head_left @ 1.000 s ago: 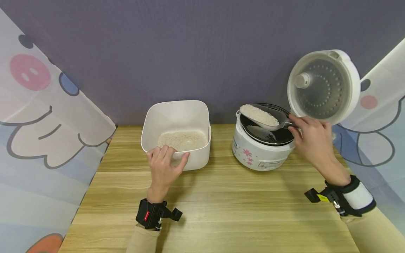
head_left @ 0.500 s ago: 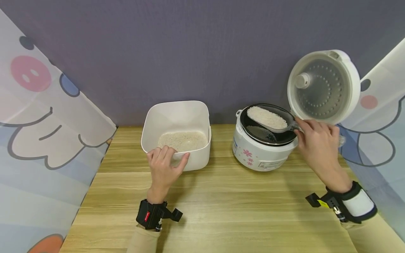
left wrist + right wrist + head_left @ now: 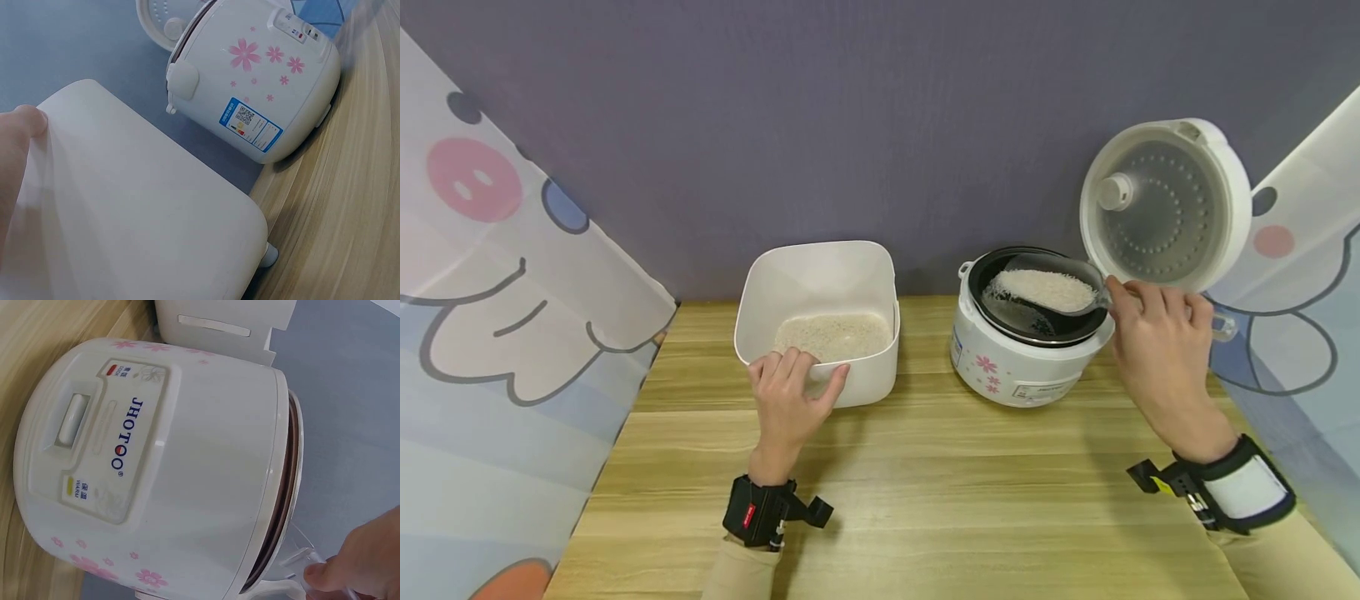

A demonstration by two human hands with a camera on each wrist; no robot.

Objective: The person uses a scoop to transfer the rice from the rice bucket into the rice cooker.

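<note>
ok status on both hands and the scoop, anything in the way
Left hand gripping bin; right hand holding scoop. Scoop loaded with rice, over open cooker. Lid up, no obstruction seen.

Support surface is a wood-grain tabletop point(image 3: 940, 492), pale yellow-brown, streaks running left to right. On it, near the back edge, sit a white open-topped bin point(image 3: 827, 279) and, apart to its right, a white flower-printed rice cooker point(image 3: 1026, 371).
</note>
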